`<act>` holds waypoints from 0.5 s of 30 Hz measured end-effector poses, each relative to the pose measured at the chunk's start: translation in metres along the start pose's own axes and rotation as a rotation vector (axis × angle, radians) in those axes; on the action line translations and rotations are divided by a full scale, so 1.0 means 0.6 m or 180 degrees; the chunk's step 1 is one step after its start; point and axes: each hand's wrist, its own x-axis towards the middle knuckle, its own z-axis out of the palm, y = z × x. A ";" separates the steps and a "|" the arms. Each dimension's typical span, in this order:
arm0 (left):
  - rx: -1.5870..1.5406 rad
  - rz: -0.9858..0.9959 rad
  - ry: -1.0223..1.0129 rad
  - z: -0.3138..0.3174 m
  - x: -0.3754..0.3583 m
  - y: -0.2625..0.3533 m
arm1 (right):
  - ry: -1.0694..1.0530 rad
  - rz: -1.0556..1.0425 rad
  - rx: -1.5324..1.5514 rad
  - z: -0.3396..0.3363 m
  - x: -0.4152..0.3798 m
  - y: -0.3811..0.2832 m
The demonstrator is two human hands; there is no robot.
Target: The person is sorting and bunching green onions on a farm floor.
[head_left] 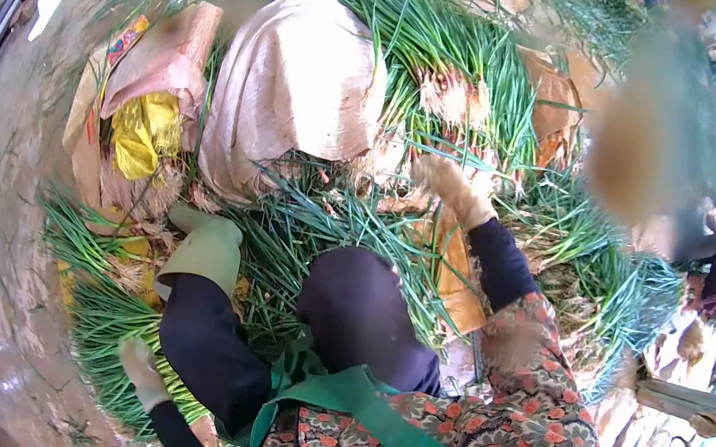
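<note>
The person's R hand, in a pale glove [452,188], is out at the front edge of the big stack of long green onions w/ pale roots [464,56], just right of the bulging pale cloth cover [299,70]. Its fingers are at the root ends, among stalks and stray leaves; can't tell from here if they've got hold of any or are just touching. The L hand, also pale-gloved [141,367], is down by the lower-left bundle of green onions [106,323], lying against the leaves near the pale green boot [209,255]; its grip I can't make out either.

For good handling, IMO: take stalks low, nr the white part, b/c leaves prob. bend or tear if pulled by the tips. Small lots, roots lined up, drawn out along their length so the neighbours don't snag. The loose dark-green leaves [279,234] around the dark-clothed knee [354,299] could tangle w/ good stalks, so keep them apart. L hand's best kept flat and light on its bundle, no squeezing, w/ the leaves all pointing one way. Mind the boot too, it's v. close to the greens.
</note>
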 end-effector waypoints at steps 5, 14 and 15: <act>0.0977 0.2096 -0.2165 0.451 -0.139 0.266 | 0.1023 0.1186 0.2188 -0.055 0.232 -0.007; 0.4433 0.3888 -0.2913 0.937 -0.189 0.093 | 0.1078 0.0515 0.0509 -0.009 0.295 0.095; 0.4226 0.4418 -0.2989 0.954 -0.185 0.075 | 0.1633 -0.0139 -0.0412 -0.018 0.258 0.116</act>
